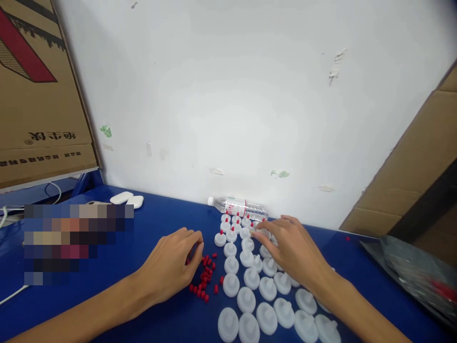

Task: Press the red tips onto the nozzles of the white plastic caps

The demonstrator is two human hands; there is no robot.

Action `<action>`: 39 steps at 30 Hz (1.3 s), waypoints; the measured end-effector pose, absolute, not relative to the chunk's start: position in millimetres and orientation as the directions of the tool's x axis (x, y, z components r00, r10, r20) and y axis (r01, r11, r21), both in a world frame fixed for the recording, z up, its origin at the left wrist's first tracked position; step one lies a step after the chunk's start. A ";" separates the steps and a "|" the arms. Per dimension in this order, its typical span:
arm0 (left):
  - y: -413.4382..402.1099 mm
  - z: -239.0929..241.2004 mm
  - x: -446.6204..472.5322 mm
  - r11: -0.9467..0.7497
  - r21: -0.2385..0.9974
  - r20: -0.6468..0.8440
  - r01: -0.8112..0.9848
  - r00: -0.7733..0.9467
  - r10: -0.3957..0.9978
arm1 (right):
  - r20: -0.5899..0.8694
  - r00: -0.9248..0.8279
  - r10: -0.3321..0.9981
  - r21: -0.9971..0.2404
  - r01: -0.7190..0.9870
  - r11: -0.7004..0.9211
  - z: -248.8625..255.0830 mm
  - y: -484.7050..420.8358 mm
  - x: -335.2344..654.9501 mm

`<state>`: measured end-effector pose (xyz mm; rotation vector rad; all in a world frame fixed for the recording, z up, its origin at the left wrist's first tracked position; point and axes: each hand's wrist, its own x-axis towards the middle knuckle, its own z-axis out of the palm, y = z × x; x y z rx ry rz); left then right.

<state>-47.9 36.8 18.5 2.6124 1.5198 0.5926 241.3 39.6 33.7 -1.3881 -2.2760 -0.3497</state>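
My left hand [178, 259] rests over the left side of a pile of small red caps [204, 277], fingers curled and thumb drawn in; whatever they pinch is hidden. My right hand [287, 243] reaches over the white round pieces with raised nozzles [246, 300], thumb and fingertips drawn together at one of the far ones. What sits between those fingertips is too small to make out. Several far white pieces [231, 234] carry red caps on their nozzles, while the nearer ones have bare nozzles. My right hand and forearm hide some pieces.
Behind the pieces a clear plastic bottle [246, 208] lies on its side along the white wall [243, 119]. White cases [134, 202] lie at the left back of the blue table [157, 205]. A grey plastic bag [410, 267] is at right. Cardboard [39, 105] stands at left.
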 end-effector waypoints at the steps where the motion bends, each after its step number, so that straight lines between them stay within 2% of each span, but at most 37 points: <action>1: 35.9 19.9 -48.4 -0.524 0.253 0.310 0.813 0.445 0.840 | 0.516 -0.385 0.765 -0.030 0.885 0.465 36.9 37.5 239.7; 5: 28.3 21.9 -49.5 -0.618 0.340 0.408 0.709 0.481 0.776 | 0.530 -0.461 0.712 -0.057 0.819 0.572 41.2 20.6 220.5; 7: 23.5 19.5 -49.6 -0.666 0.365 0.438 0.651 0.511 0.740 | 0.551 -0.583 0.598 -0.026 0.704 0.710 38.9 9.5 205.5; 9: 19.3 16.2 -49.5 -0.729 0.342 0.442 0.593 0.584 0.681 | 0.593 -0.684 0.424 0.077 0.573 0.816 35.9 -0.4 191.3; 11: 16.1 14.2 -49.5 -0.805 0.282 0.441 0.523 0.674 0.593 | 0.619 -0.728 0.294 0.166 0.487 0.857 33.7 -7.2 181.4; 14: 12.9 15.1 -50.4 -0.892 0.220 0.460 0.396 0.764 0.452 | 0.657 -0.722 0.217 0.206 0.450 0.869 33.5 -10.8 176.3; 16: 11.4 15.7 -51.9 -0.910 0.245 0.483 0.336 0.771 0.415 | 0.673 -0.713 0.197 0.212 0.441 0.872 35.2 -10.3 176.4; 18: 9.6 13.1 -53.6 -0.885 0.333 0.477 0.325 0.752 0.455 | 0.675 -0.717 0.175 0.235 0.434 0.869 38.0 -9.6 175.8; 22: 6.5 3.1 -51.8 -0.732 0.584 0.459 0.351 0.601 0.654 | 0.708 -0.698 0.107 0.338 0.468 0.816 43.2 -10.2 171.9; 26: 10.6 8.3 -44.7 -0.402 0.885 0.246 0.235 0.496 0.833 | 0.693 -0.714 0.100 0.423 0.514 0.746 40.7 -1.6 183.3; 28: 16.8 15.7 -44.4 -0.309 0.926 0.189 0.216 0.442 0.877 | 0.673 -0.715 0.188 0.399 0.565 0.722 37.3 9.7 198.4; 30: 23.9 21.2 -46.8 -0.429 0.838 0.269 0.338 0.429 0.862 | 0.662 -0.648 0.377 0.270 0.675 0.687 34.1 23.1 215.5; 32: 29.3 22.9 -50.0 -0.580 0.635 0.353 0.511 0.476 0.805 | 0.651 -0.564 0.508 0.162 0.757 0.633 31.7 34.9 230.0; 34: 31.7 21.6 -51.6 -0.630 0.464 0.363 0.623 0.515 0.777 | 0.624 -0.499 0.601 0.080 0.806 0.587 29.7 42.9 239.6; 39: 30.9 18.3 -49.3 -0.645 0.278 0.324 0.712 0.562 0.761 | 0.506 -0.464 0.727 -0.030 0.833 0.553 24.6 49.1 247.1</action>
